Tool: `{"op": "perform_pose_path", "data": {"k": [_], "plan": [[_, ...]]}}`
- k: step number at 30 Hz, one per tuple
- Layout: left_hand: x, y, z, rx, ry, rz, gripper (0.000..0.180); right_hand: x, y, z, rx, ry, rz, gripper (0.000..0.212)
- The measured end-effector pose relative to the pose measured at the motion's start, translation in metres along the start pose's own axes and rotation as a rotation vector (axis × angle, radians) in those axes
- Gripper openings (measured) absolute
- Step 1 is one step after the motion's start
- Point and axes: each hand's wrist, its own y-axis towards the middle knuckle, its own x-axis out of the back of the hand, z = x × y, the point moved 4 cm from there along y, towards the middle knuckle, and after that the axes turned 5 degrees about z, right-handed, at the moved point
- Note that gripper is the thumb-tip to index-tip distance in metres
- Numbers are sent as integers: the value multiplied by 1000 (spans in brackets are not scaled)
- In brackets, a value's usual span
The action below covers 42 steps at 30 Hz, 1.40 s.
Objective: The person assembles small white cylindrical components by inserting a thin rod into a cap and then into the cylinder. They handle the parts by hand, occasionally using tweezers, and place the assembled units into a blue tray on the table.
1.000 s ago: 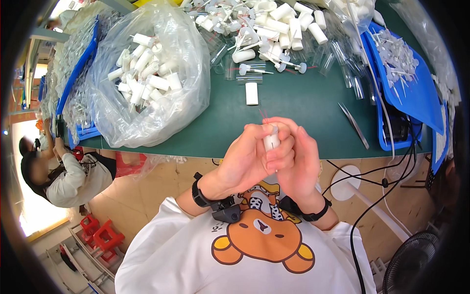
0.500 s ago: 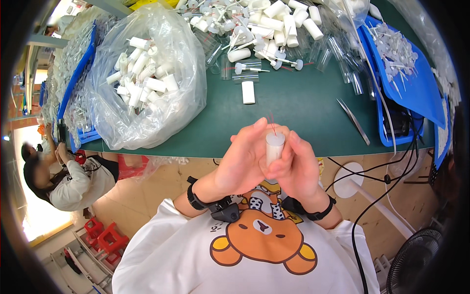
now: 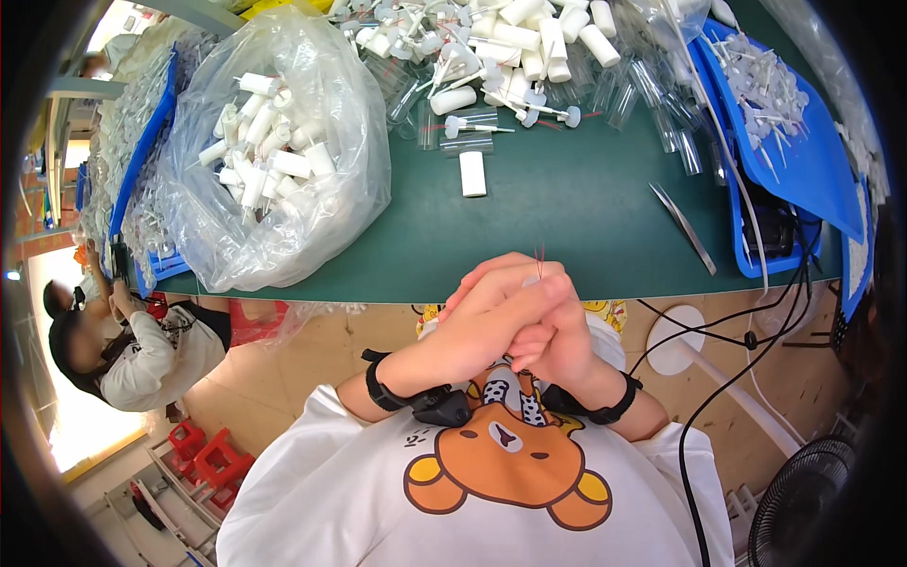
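Observation:
Close to my chest, at the near edge of the green table, both my hands are wrapped together. My left hand [image 3: 482, 317] lies across the top with its thumb over my right hand [image 3: 562, 331], whose fingers are curled in. Between them is a white cylinder with a pale round cap [image 3: 531, 281]; only a sliver of the cap and its thin red wires show above the fingers, and the body is hidden. Beyond my hands, a similar white cylinder [image 3: 473, 175] lies alone on the table, below short clear tubes [image 3: 468, 145].
A clear plastic bag [image 3: 354, 203] of white cylinders stands at the left. At the back are a heap of white cylinders [image 3: 520, 38], capped stems and clear tubes [image 3: 652, 90]. Tweezers [image 3: 682, 229] lie near a blue tray [image 3: 822, 180] and black cables [image 3: 727, 387]. Another person [image 3: 142, 354] sits far left.
My hands have closed over the white cylinder, which stood plainly visible between them before. My left hand has turned over the top, and both sit slightly lower.

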Motion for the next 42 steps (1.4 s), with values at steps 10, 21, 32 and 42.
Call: {"op": "perform_pose_path", "data": {"k": [10, 21, 32, 42], "plan": [[21, 7, 17, -165, 37, -30, 28, 29, 11, -10, 301, -94, 21, 18], [-11, 8, -17, -56, -97, 68, 36, 3, 0, 20, 217, -5, 212, 52], [3, 4, -11, -142, -218, 61, 31, -3, 9, 12, 158, -134, 9, 52], [38, -84, -112, -999, -34, -294, 86, -27, 10, 41, 390, -858, -26, 24]]}}
